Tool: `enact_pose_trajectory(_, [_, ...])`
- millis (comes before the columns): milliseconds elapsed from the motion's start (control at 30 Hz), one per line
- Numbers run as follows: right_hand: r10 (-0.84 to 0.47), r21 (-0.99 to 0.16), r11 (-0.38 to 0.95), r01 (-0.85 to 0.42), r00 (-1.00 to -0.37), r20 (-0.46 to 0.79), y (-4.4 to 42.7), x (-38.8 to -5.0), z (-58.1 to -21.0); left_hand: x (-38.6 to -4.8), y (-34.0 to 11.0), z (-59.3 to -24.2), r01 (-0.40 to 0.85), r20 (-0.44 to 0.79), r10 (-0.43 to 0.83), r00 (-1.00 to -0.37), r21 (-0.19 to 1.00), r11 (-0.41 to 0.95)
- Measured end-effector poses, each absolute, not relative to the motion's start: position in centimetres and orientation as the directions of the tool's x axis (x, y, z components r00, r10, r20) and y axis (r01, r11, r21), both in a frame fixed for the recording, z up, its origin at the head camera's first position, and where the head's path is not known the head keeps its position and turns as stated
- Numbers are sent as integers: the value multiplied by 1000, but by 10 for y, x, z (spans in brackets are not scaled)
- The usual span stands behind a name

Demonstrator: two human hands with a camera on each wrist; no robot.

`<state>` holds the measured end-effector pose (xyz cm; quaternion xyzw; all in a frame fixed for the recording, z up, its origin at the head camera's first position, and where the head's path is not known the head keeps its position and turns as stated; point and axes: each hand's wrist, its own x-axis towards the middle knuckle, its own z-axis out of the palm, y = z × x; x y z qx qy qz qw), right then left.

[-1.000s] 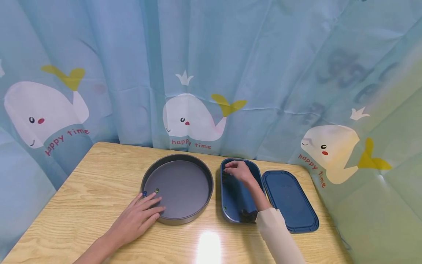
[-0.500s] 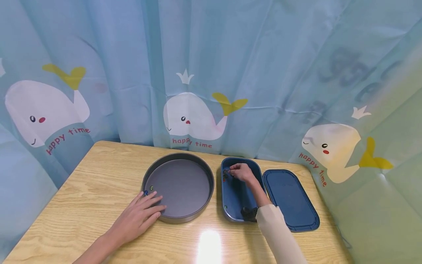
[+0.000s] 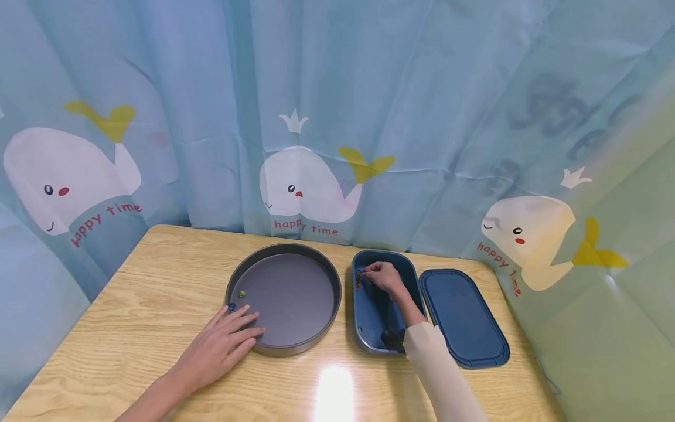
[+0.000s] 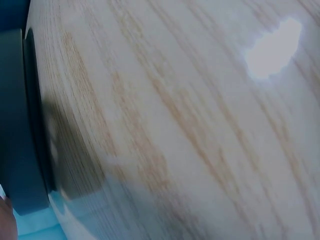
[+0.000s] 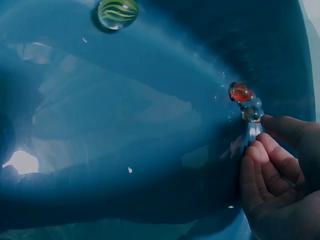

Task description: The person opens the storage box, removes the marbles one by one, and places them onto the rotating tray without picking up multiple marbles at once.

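Note:
My left hand [image 3: 216, 346] lies with spread fingers over the near-left rim of a round dark-grey pan [image 3: 287, 351]. Inside the pan, a blue marble [image 3: 232, 307] sits by the wall and a yellow-green marble [image 3: 241, 293] a little farther in. My right hand [image 3: 385, 276] reaches into a deep blue box [image 3: 379, 305]; its thumb and fingertips pinch what looks like a clear marble [image 5: 254, 131], partly hidden. Just beyond the fingertips cluster an orange-red marble [image 5: 241, 92] and other clear ones. A green-striped marble [image 5: 117, 14] lies apart in the box.
A blue lid [image 3: 466, 316] lies flat to the right of the box. Something dark [image 3: 392, 340] shows at the box's near end, by the sleeve. The wooden table [image 3: 158, 281] meets a whale-print curtain [image 3: 311, 117] behind and at both sides.
My right hand has lowered into the box and moved its fingertips to the marbles at the left wall. The yellow-green marble has rolled away from the left hand. The left hand stays put.

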<state>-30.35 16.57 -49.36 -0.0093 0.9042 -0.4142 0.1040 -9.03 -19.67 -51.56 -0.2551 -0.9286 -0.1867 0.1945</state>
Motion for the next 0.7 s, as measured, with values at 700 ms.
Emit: enact_pose_trajectory(700, [-170, -758, 652, 37, -966, -194, 168, -301, -491, -89, -196, -514, 531, 442, 386, -809, 270, 803])
